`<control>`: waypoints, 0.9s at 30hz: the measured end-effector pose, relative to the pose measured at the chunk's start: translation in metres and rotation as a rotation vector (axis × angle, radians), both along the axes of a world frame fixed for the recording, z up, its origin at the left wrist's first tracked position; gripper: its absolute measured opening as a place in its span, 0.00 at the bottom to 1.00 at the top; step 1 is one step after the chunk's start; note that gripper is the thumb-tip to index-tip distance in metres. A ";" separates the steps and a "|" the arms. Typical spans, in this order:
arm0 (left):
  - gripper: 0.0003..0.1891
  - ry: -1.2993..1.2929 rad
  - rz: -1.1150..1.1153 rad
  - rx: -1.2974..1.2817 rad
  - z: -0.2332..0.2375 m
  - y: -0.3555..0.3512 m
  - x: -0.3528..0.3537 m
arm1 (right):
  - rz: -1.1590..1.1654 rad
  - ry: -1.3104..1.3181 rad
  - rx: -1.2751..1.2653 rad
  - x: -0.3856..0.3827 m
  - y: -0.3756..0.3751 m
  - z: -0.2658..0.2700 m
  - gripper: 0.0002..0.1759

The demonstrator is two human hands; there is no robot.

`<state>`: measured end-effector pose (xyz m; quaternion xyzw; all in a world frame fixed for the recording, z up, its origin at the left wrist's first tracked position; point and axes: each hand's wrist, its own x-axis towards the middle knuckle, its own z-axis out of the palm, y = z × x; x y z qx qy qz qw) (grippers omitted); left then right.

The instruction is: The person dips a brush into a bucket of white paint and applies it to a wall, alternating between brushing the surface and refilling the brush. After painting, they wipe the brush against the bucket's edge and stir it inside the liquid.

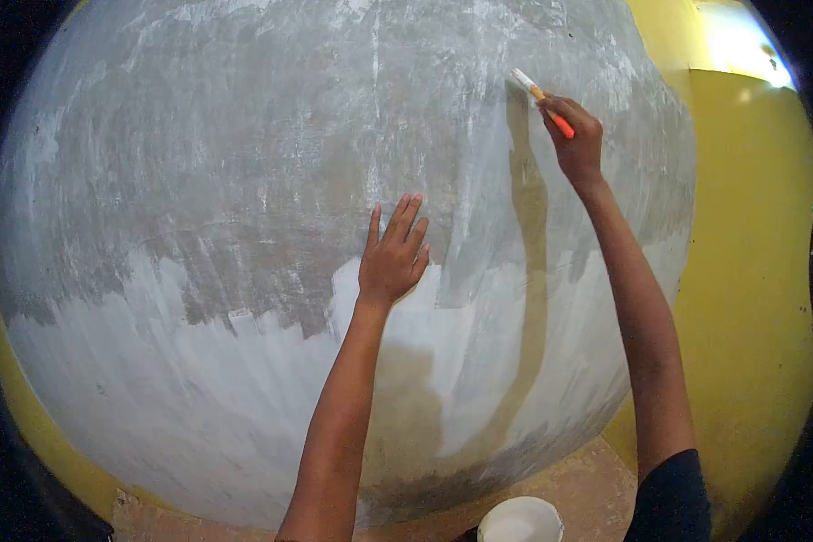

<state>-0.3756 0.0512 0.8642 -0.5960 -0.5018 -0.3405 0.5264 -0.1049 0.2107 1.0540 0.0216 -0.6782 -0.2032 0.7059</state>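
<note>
Right hand (576, 140), at one o'clock in the view, is clenched around the orange handle of a paintbrush (537, 92), whose pale bristles touch the grey wall (199, 163) at eleven o'clock from the knuckles. Left hand (393, 257), near centre, lies released and flat against the same wall, fingers pointing to twelve, holding nothing, where white coating below meets bare grey above. A white bucket (519, 522) sits at six o'clock, and a yellow wall (741, 298) adjoins at three.
</note>
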 end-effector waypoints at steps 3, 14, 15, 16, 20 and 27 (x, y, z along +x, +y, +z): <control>0.20 0.002 0.002 -0.008 0.003 -0.002 -0.003 | 0.065 0.013 0.034 -0.026 0.002 -0.045 0.13; 0.21 -0.009 -0.178 -0.011 0.000 -0.002 -0.011 | -0.118 -0.208 -0.043 -0.090 -0.081 -0.305 0.14; 0.21 -0.015 -0.185 -0.023 0.000 -0.004 -0.011 | -0.104 -0.306 -0.099 -0.084 -0.089 -0.310 0.13; 0.20 -0.030 -0.212 -0.060 0.002 -0.007 -0.011 | -0.089 -0.399 -0.153 -0.076 -0.098 -0.312 0.12; 0.20 -0.033 -0.231 -0.123 0.009 -0.028 -0.015 | -0.070 -0.569 -0.123 -0.039 -0.108 -0.274 0.11; 0.24 0.115 0.002 -0.064 0.003 -0.034 -0.035 | 0.198 -0.693 -0.222 -0.040 -0.062 -0.111 0.09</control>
